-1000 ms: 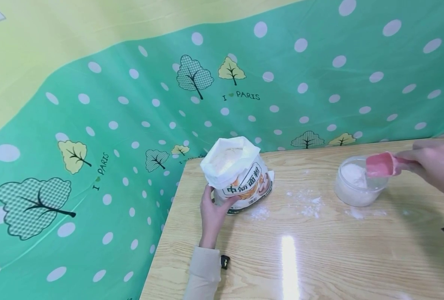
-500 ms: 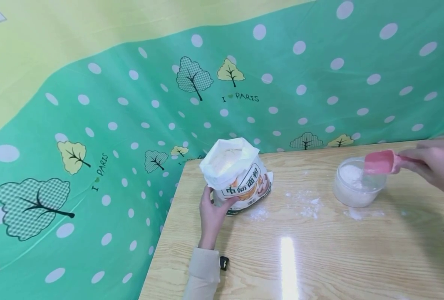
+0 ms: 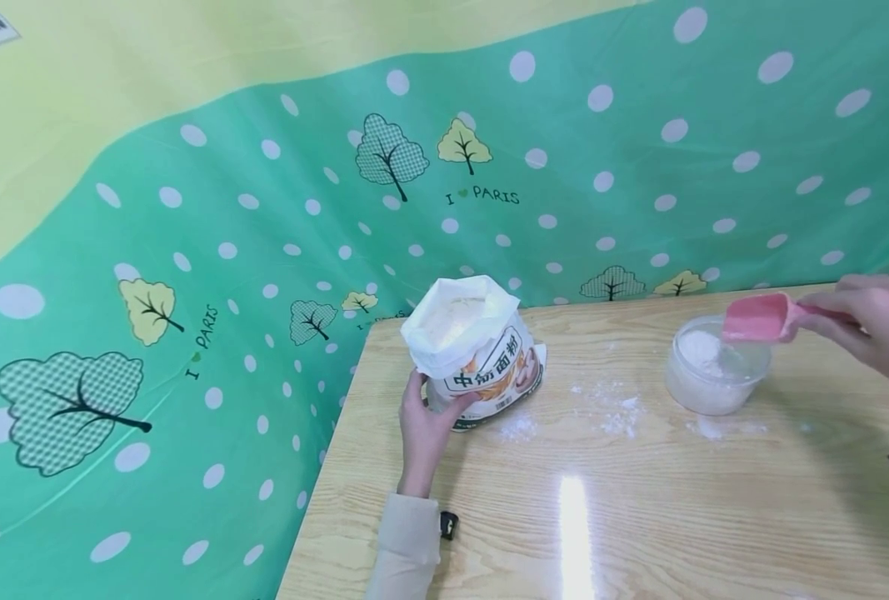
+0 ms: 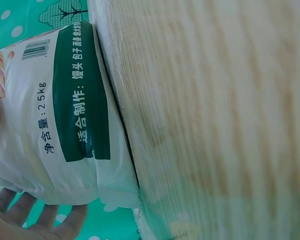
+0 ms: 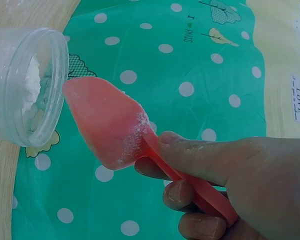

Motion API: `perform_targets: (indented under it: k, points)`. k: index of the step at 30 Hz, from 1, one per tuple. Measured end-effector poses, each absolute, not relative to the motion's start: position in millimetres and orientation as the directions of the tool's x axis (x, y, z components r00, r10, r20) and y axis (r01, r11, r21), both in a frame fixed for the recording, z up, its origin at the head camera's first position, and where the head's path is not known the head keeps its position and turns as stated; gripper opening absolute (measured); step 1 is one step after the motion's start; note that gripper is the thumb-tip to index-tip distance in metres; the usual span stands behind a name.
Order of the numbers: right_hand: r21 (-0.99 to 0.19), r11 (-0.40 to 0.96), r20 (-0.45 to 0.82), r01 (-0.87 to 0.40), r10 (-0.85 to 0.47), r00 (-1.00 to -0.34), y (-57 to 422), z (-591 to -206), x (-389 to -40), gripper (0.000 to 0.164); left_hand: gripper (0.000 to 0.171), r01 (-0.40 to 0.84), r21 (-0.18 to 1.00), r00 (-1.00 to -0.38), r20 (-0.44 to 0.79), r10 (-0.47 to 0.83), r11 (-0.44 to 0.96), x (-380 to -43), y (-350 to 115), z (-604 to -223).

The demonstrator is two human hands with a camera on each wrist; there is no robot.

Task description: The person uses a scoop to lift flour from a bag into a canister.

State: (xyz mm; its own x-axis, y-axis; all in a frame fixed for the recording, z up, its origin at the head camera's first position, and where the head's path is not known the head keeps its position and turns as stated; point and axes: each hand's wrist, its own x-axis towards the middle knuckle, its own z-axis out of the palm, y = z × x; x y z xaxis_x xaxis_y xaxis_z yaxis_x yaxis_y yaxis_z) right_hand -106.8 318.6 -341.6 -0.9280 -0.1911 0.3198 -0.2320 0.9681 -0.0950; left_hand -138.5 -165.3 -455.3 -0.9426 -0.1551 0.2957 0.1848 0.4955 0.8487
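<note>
My left hand [image 3: 427,425] holds the lower side of an opened white flour bag [image 3: 500,362] standing on the table, thumb on the printed front. In the left wrist view, several fingertips [image 4: 45,217] lie along the bag's other side. A pink scoop [image 3: 756,318] is in my right hand [image 3: 875,325], gripped by its handle. Its head hangs over the right part of a round clear tub [image 3: 714,396] with white flour [image 3: 701,350] in it. White powder clings to the scoop near its handle in the right wrist view; whether anything lies inside its bowl is hidden.
Powder smudges [image 3: 620,417] are scattered on the wooden table [image 3: 504,517] between bag and tub. A small black object [image 3: 449,525] shows beside my left sleeve. A green and yellow patterned cloth [image 3: 264,208] hangs behind and to the left of the table.
The scoop has risen slightly above the tub and moved a little left with my right hand. My left hand keeps its place on the flour bag.
</note>
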Motion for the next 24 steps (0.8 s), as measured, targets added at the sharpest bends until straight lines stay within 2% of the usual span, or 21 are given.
perform_targets:
  k: [8,15,24]
  points:
    - [-0.139,0.96,0.342,-0.243,-0.184,-0.921,311.2,-334.7,-105.5,0.026,0.08,0.174,0.857,-0.95,0.276,-0.146,0.485,-138.7,-164.0,-454.6]
    - [-0.158,0.958,0.309,-0.241,-0.184,-0.933,301.1,-321.6,-105.5,0.025,0.08,0.18,0.863,-0.952,0.274,-0.139,0.473,-138.5,-164.1,-454.1]
    - [-0.174,0.94,0.338,-0.292,-0.222,-0.915,279.2,-306.3,-109.6,0.025,0.079,0.165,0.87,-0.954,0.261,-0.149,0.465,-137.5,-165.7,-454.3]
